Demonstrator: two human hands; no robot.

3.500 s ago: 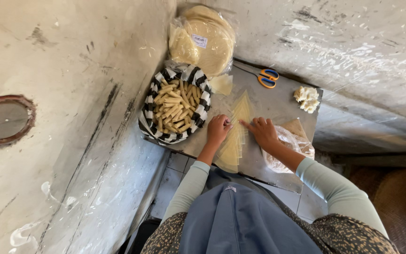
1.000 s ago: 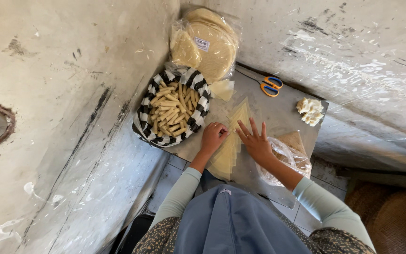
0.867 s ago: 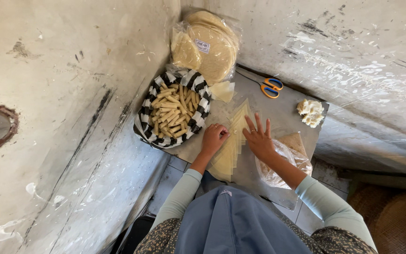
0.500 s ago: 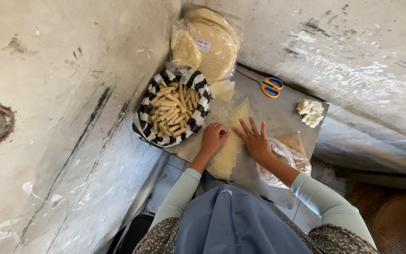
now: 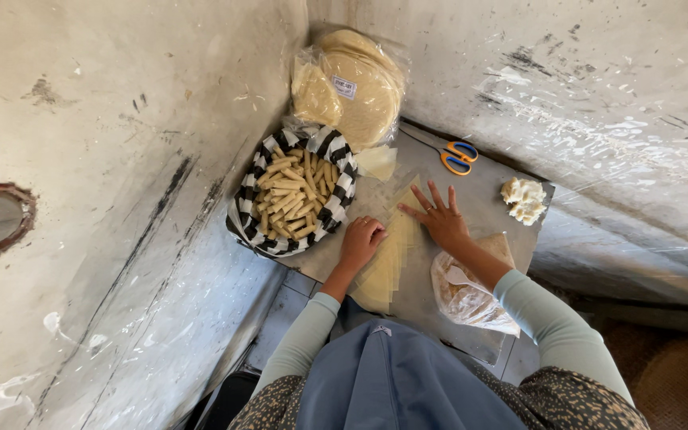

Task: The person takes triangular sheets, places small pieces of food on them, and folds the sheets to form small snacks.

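Note:
A long pale strip of thin dough sheets (image 5: pixel 388 263) lies on a grey board (image 5: pixel 483 195). My left hand (image 5: pixel 361 239) rests on the strip's left side with its fingers curled under. Flat on the strip's far end lies my right hand (image 5: pixel 437 216), fingers spread wide and holding nothing. A bowl lined with black-and-white striped cloth (image 5: pixel 292 195), full of rolled pastry sticks, stands just left of my left hand.
A plastic bag of round flatbreads (image 5: pixel 356 91) leans in the wall corner. Orange-and-blue scissors (image 5: pixel 457 157) and a lump of white cheese (image 5: pixel 524 199) lie at the board's far side. A clear bag (image 5: pixel 465 291) sits under my right forearm. Rough concrete walls close in left and behind.
My right hand has moved up the strip and spread its fingers flat. My left hand has stayed on the strip's left side.

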